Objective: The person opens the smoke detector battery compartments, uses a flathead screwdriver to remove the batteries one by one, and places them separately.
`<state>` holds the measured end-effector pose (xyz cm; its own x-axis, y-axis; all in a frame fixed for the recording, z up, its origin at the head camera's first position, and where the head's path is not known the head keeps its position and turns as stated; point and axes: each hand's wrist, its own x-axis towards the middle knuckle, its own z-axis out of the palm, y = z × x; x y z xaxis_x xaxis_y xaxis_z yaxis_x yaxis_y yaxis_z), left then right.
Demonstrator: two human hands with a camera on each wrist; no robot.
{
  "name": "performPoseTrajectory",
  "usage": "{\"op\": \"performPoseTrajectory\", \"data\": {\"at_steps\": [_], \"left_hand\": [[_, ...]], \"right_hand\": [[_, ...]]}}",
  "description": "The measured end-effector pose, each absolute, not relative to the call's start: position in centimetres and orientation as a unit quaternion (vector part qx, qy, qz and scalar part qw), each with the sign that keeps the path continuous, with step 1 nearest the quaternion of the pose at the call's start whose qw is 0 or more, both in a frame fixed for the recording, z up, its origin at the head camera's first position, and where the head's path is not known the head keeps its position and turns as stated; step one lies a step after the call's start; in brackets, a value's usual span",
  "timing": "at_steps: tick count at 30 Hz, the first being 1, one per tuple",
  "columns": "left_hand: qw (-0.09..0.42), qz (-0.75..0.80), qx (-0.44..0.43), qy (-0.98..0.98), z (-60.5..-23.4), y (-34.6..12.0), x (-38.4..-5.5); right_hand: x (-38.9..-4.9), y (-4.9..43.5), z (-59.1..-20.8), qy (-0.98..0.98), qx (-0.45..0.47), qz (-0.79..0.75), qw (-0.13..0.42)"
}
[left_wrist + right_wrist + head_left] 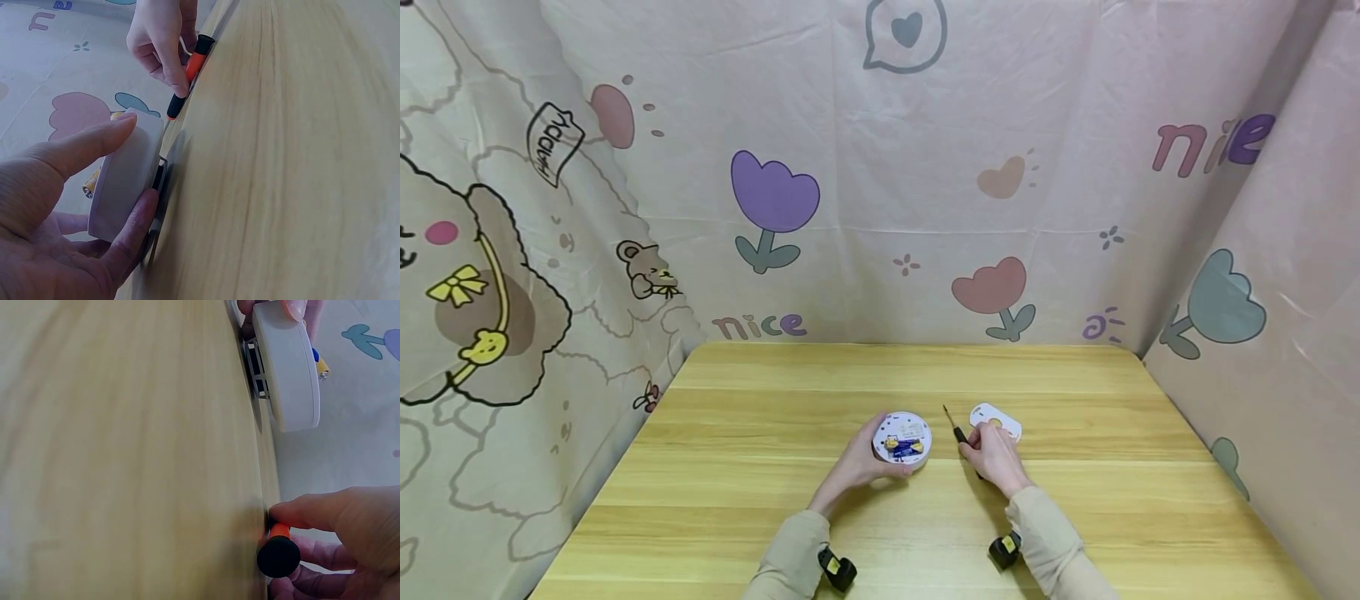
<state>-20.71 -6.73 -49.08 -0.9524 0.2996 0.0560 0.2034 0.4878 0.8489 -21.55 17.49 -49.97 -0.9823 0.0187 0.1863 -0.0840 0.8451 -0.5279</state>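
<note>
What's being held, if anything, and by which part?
The left grip holds the round white device by its side wall; the right grip pinches the screwdriver by its handle.

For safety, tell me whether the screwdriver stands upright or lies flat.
Roughly flat: the screwdriver stretches low along the table, pinched by the right hand.

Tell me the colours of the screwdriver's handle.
The screwdriver handle is black and orange-red, seen best in the left wrist view.
</note>
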Motion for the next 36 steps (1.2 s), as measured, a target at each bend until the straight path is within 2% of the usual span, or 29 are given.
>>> {"op": "performPoseTrajectory", "data": {"at_steps": [7,23,36], "left_hand": [[0.05,0.483,0.148,0.861,-49.29,-6.78,-20.67],[0.049,0.491,0.149,0.857,-49.25,-6.79,-20.63],[0.047,0.487,0.148,0.859,-49.19,-6.72,-20.59]], "right_hand": [[-21.48,17.43,-50.04,-0.956,0.015,0.282,0.078],[-21.51,17.48,-50.12,-0.954,0.015,0.29,0.082],[-21.45,17.46,-49.88,-0.951,0.014,0.303,0.055]]}}
